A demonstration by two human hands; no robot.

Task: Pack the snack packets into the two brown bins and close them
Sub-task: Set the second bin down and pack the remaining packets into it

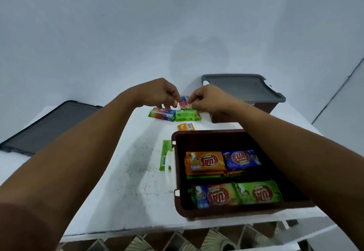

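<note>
The left fingers [173, 103] and right fingers [194, 103] are curled and pinch the two side edges of a small packet [184, 102]. They hold it upright just above the counter [122, 172] at its far middle, where the left hand [163, 93] and right hand [206, 99] nearly meet. A pinch from both sides suits a thin, slippery foil wrapper and probably squares it for carrying.

Just below lie a rainbow packet [162, 114] and a green packet [188, 116], flat, side by side and touching. An orange packet [185, 127] lies nearer, by the far rim of the near bin [174, 172]. A slim packet [165, 155] runs along that bin's left wall; I cannot tell whether it lies flat or on edge.

The near bin is open, rigid brown plastic, rectangular with rounded corners. Its packed packets [204, 162] are glossy and laid flat in two rows, likely to save room. The far bin [264, 108], far right, already wears a grey lid [242, 87]. A dark lid [45, 126], flat and matte, lies at the left, presumably meant for the open bin.
</note>
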